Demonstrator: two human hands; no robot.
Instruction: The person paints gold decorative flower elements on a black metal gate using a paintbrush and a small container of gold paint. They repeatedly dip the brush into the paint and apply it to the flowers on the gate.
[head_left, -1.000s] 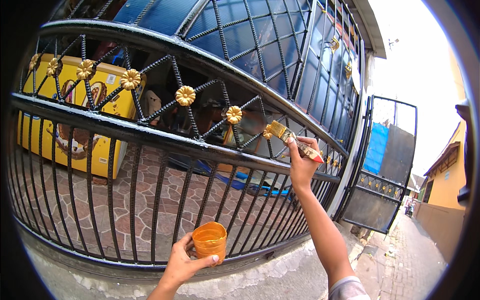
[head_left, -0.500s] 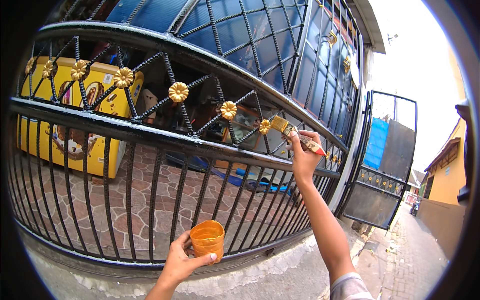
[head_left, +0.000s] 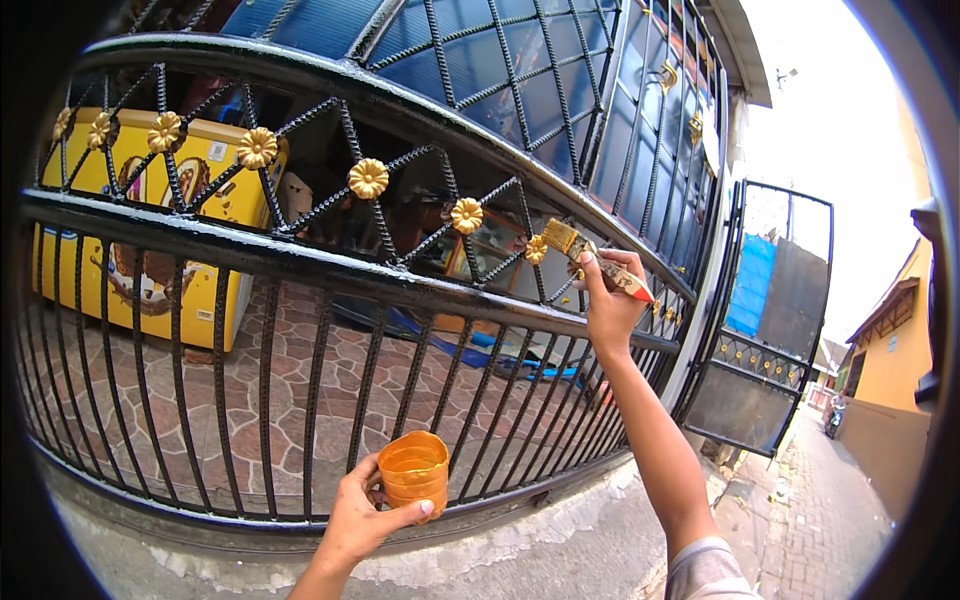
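Observation:
My right hand (head_left: 612,305) is closed around a paintbrush (head_left: 590,262) whose bristles are coated gold. The bristle end is right beside a gold flower ornament (head_left: 536,250) on the black metal fence (head_left: 300,262); I cannot tell whether they touch. Lower down, in front of the fence bars, my left hand (head_left: 362,515) grips an orange-gold plastic cup (head_left: 414,474), tilted a little, with its inside showing. Other gold flowers, such as this larger flower (head_left: 368,179), sit along the fence's zigzag band to the left.
Behind the fence stand a yellow chest freezer (head_left: 215,310) and a stone-patterned floor (head_left: 290,370). A black gate panel (head_left: 765,320) stands at the right, beside a paved lane (head_left: 815,500). A rough concrete ledge (head_left: 520,545) runs below the fence.
The view has shifted slightly, so the fence sits a little further right. The brush stays by the same flower, its handle slightly turned. The cup is still in my left hand.

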